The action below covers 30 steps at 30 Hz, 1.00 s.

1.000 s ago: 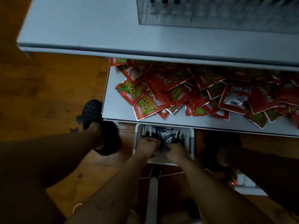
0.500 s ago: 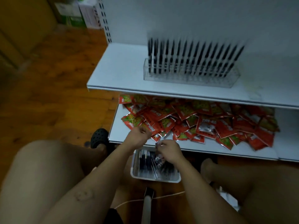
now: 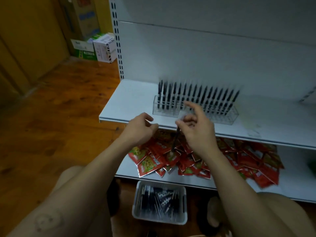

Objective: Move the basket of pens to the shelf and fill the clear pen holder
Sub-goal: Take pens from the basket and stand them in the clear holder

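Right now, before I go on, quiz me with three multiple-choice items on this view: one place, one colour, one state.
1. Where does the basket of pens stand?
A) on the upper shelf
B) on the person's knees
C) on the floor

2. What colour are most packets on the lower shelf?
A) red
B) blue
C) white

3. What does the right hand hold?
A) nothing
B) one pen, hanging down
C) the basket

Answers:
1 C, it sits on the wood floor below the lower shelf's front edge.
2 A, the heap is red with some green patches.
3 B, a dark pen dangles from its fingers.
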Tool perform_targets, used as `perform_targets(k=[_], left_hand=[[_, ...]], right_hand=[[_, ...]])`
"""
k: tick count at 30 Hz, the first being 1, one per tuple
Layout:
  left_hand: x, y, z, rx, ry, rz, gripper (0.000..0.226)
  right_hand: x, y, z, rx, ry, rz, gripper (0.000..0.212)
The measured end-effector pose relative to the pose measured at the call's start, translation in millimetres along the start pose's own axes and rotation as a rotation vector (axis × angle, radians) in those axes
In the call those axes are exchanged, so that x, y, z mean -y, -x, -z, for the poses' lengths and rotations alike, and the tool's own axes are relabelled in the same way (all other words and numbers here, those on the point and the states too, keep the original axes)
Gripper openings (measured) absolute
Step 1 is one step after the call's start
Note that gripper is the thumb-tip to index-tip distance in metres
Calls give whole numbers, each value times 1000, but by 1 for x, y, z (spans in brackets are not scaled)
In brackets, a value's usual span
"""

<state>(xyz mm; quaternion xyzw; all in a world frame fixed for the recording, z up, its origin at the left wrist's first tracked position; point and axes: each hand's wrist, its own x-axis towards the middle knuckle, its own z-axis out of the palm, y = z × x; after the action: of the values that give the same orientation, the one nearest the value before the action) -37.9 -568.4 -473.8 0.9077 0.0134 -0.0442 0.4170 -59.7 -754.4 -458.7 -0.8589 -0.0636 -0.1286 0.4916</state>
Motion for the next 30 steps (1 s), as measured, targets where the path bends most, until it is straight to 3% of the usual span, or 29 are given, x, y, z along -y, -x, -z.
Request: perform_targets(k=[7,12,26,30], left_hand=[[-1,-46,3,-228,236,126,41],[-7,-82,-2,-239,268,117,41],[-1,-111,-13,-146,218,169,29],[-2,-106,-12,-135,212,156,27]], right_hand=[[17,-62,8,-270,-4,247,27],[17,-97,-1,-389,-104,323,28],[4,-129,-9,-365,-92,268,25],[1,-134,-14,-270,-38,245,23]])
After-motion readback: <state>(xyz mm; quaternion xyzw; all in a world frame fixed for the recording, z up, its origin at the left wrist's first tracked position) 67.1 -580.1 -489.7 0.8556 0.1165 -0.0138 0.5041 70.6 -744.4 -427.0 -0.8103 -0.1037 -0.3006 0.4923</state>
